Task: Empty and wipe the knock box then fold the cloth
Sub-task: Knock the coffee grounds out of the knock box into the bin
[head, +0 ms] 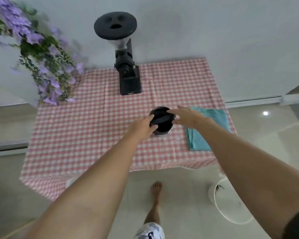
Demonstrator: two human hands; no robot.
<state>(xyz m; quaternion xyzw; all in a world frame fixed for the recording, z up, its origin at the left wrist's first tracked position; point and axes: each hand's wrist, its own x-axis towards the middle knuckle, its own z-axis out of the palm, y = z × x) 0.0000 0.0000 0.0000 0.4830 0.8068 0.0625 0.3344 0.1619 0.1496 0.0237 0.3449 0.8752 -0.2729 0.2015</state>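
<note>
A round black knock box (162,128) stands on the pink checked tablecloth (97,128), right of centre. A dark bar (162,119) lies across its top. My left hand (142,126) grips the left end of that bar at the box's rim. My right hand (186,117) is at the box's right side, fingers spread over the bar's right end; whether it grips is unclear. A folded teal cloth (207,128) lies flat just right of the box, partly under my right forearm.
A black coffee grinder (126,66) stands at the table's back edge. Purple flowers (41,61) hang over the back left corner. A white bucket (230,202) sits on the floor at the lower right, beside the table. My bare foot (156,188) is near the table's front edge.
</note>
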